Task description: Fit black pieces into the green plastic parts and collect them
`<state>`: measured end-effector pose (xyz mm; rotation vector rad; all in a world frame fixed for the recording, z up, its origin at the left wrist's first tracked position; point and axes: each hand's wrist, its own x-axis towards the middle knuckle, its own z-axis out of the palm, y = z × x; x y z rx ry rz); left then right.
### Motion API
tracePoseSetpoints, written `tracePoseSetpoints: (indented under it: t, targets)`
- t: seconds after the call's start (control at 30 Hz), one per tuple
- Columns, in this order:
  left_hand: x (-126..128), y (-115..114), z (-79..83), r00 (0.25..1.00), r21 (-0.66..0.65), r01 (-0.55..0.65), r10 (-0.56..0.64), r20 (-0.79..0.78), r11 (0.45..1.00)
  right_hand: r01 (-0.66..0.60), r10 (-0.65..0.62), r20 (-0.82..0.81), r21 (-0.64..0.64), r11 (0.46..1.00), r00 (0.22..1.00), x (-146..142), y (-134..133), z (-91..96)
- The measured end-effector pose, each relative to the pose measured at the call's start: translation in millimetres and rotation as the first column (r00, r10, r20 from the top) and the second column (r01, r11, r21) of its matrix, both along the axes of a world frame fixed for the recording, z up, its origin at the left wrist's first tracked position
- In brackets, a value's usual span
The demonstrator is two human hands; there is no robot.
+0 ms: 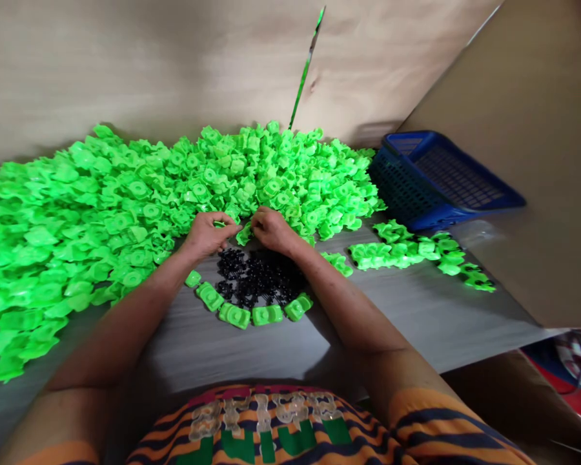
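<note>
A huge heap of bright green plastic pieces covers the far and left part of the grey table. My left hand is closed in a pinch at the heap's near edge, with a green piece showing at its fingertips. My right hand is closed too, its fingers on a green piece between the two hands. Just below the hands lies a small pile of black parts. A curved row of green pieces borders that black pile on the near side.
A blue plastic basket stands tilted at the right, against a brown board. A smaller cluster of green pieces lies in front of it. A wooden wall closes the back. A thin green strip sticks up from the heap.
</note>
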<state>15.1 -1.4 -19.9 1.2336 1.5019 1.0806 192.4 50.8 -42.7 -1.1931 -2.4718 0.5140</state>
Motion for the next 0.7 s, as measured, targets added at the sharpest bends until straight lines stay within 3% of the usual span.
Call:
tracePoseSetpoints:
  t: [0.23, 0.4, 0.7]
  targets:
    - [-0.3, -0.8, 0.9, 0.996, -0.025, 0.004, -0.006, -0.088, 1.000, -0.111, 0.121, -0.087, 0.110, 0.988, 0.989, 5.5, -7.5, 16.1]
    - [-4.8, -1.4, 6.5, 0.997, -0.062, 0.037, -0.041, -0.066, 0.997, -0.180, 0.205, -0.090, 0.223, 0.958, 0.975, 4.2, -18.8, 28.7]
    - [-3.4, -2.7, 11.9, 0.999, 0.038, 0.000, -0.002, 0.052, 0.999, -0.115, 0.196, -0.327, 0.250, 0.961, 0.924, 2.1, -23.2, 33.8]
